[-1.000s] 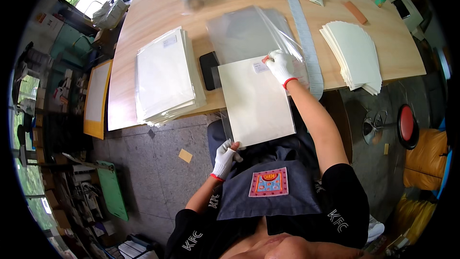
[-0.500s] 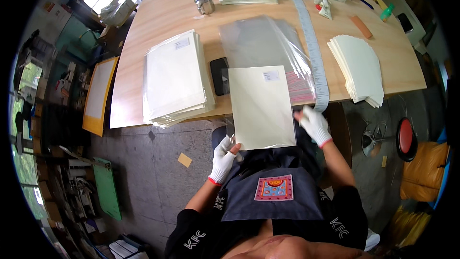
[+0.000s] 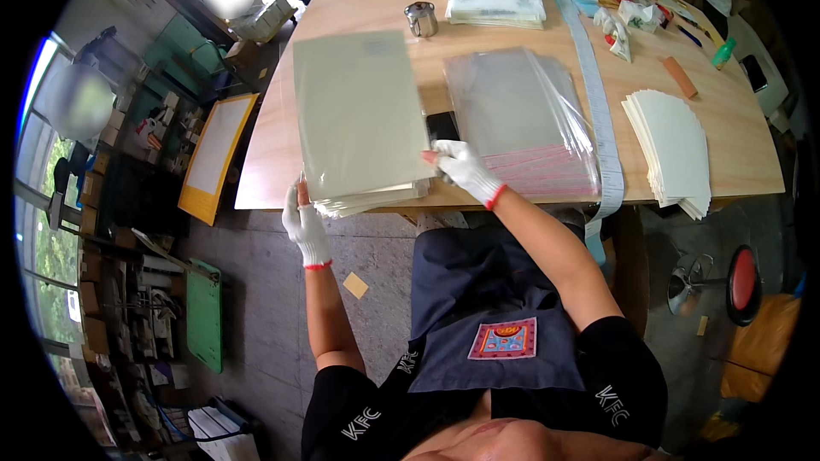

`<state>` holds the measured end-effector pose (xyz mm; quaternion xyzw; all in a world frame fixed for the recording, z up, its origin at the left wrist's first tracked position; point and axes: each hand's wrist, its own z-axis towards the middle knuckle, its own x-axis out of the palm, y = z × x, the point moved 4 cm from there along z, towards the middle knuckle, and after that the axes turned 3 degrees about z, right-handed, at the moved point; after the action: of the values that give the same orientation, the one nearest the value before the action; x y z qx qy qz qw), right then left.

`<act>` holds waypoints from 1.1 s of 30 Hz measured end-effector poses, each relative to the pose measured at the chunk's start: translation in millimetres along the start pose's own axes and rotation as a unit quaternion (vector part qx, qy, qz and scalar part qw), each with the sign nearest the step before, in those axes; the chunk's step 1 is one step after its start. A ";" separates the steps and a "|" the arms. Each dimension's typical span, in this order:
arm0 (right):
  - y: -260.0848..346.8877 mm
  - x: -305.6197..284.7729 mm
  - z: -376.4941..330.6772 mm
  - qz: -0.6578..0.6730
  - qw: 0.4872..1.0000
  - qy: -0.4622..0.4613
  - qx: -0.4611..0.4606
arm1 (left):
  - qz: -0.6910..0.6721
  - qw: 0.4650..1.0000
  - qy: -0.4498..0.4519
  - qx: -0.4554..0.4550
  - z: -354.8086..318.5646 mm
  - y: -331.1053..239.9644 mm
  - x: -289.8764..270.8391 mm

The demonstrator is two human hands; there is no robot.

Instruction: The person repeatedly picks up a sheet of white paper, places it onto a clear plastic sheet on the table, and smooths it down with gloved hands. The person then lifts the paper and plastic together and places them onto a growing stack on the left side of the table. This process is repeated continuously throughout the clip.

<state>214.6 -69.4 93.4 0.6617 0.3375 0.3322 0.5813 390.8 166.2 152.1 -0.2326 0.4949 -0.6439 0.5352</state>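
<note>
A cream sheet in a clear plastic sleeve is held over a stack of similar sleeved sheets at the table's left; a pale label shows faintly near its top right. My left hand, in a white glove with bare fingertips, is closed on the sheet's lower left corner. My right hand, gloved likewise, pinches its right edge near the bottom. Just right of the sheet, a black phone is partly covered. Further right lies a pile of clear plastic sleeves with pink edges.
A long strip of printed labels crosses the table and hangs off its front edge. Fanned cream sheets lie at the right. A metal pot and a stack of white plastic bags stand behind. A stool is right of the table.
Both hands have moved left and away from me, carrying the sleeved sheet from near my lap to above the left stack. My right hand, formerly beside the sheet, now grips its edge.
</note>
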 end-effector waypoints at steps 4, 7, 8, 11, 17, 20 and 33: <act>-6.7 19.8 20.8 -0.147 0.989 -0.007 0.009 | 0.269 0.960 0.063 0.036 17.3 70.1 -10.9; -16.7 6.7 8.6 0.047 0.998 -0.001 0.031 | -0.084 0.989 -0.113 -0.051 0.1 106.9 -5.1; -13.0 -0.8 -4.3 0.095 0.995 0.002 0.008 | -0.123 0.976 -0.172 -0.047 -9.1 96.9 -4.7; -8.1 -54.5 -65.0 0.100 0.994 -0.032 0.008 | -0.088 0.973 -0.186 -0.106 -47.5 138.1 -23.0; -47.6 -252.9 -239.3 0.000 0.849 -0.514 -0.123 | -0.078 0.960 -0.077 -0.256 -164.4 218.9 -0.1; -61.2 -321.3 -304.0 0.078 0.783 -0.616 -0.041 | -0.082 0.961 -0.008 -0.265 -196.2 215.4 23.9; -92.4 -406.3 -309.3 0.430 0.734 -0.525 0.021 | 0.058 0.979 0.174 -0.090 -177.8 104.2 93.4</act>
<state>-272.4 -230.2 14.4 0.8176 -0.3356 0.1390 0.4468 261.4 156.0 -33.2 -0.1345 0.6490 -0.5953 0.4542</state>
